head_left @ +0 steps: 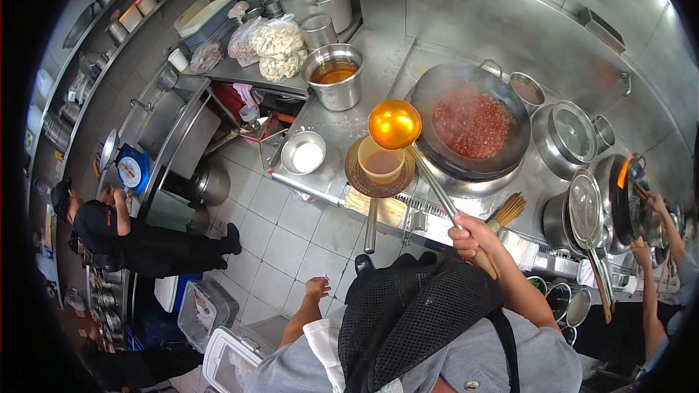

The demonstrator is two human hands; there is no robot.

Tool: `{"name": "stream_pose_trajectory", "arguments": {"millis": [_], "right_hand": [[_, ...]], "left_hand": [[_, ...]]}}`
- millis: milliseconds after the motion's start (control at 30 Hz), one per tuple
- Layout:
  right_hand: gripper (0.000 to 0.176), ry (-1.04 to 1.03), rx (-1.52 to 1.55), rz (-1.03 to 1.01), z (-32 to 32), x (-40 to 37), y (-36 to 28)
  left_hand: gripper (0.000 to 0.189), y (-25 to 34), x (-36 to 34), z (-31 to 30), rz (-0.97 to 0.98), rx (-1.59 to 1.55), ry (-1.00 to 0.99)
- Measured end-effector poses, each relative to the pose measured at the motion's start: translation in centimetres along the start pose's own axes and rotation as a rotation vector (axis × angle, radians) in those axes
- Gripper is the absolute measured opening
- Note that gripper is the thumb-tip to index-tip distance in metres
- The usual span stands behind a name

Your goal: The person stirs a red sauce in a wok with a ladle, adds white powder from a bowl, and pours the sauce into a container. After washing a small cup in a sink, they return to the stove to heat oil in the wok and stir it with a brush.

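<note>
Head view: right hand (477,236), lower centre-right, is fisted round the wooden grip of a long steel ladle (394,124). The ladle slants up-left, its orange-filled bowl over a beige tub (381,162). Left hand (317,289) hangs loose, empty.

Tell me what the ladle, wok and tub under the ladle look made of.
The ladle: metal, probably steel, shiny bowl and shaft; the end in the right hand looks like pale wood. The wok: dark metal, dull blackened wall, likely seasoned steel or iron. The tub: seems translucent plastic, brownish liquid showing through its wall.
</note>
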State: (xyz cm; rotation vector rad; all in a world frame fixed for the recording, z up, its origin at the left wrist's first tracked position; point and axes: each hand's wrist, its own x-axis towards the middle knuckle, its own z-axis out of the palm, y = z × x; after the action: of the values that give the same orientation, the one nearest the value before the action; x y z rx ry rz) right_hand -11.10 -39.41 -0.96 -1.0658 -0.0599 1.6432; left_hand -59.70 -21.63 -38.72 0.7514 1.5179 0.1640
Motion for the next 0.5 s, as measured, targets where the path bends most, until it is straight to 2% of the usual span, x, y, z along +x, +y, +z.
{"name": "stream_pose_trajectory", "arguments": {"millis": [67, 133, 200, 267, 300, 400, 433, 467, 500], "right_hand": [[0.045, -0.338, 0.546, 0.082, -0.8, 0.0, -0.3], [0.045, -0.378, 0.582, 0.071, -1.1, 0.0, -1.0], [0.045, -0.429, 0.694, -0.025, -1.9, -0.1, -2.0], [0.042, -0.289, 0.529, -0.137, -3.4, 0.4, -4.4], [0.038, -0.112, 0.316, -0.223, -4.7, 1.0, -5.9], [0.025, 0.419, -0.341, -0.477, -7.5, 3.4, -9.1], [0.020, 0.490, -0.521, -0.579, -9.2, 4.2, -9.8], [0.020, 0.488, -0.530, -0.585, -10.5, 4.7, -10.4], [0.020, 0.594, -0.652, -0.640, -11.7, 5.1, -10.9]], "left_hand": [[0.023, -0.2, 0.0, -0.2, -0.042, -0.015, -0.022], [0.022, -0.4, -0.3, -0.1, -0.049, -0.013, 0.003], [0.022, -0.7, -0.3, 0.2, -0.056, -0.010, 0.022], [0.020, -1.0, 0.3, -0.1, -0.097, -0.007, -0.015], [0.021, -1.7, 0.6, -0.7, 0.023, 0.008, -0.085], [0.022, -1.7, 0.1, -0.6, 0.075, -0.012, -0.030], [0.022, -1.7, 0.0, -0.4, 0.072, -0.041, 0.009], [0.022, -2.1, 0.1, -0.6, 0.077, -0.049, 0.005], [0.021, -2.6, 0.1, -0.9, 0.084, -0.080, 0.026]]}}
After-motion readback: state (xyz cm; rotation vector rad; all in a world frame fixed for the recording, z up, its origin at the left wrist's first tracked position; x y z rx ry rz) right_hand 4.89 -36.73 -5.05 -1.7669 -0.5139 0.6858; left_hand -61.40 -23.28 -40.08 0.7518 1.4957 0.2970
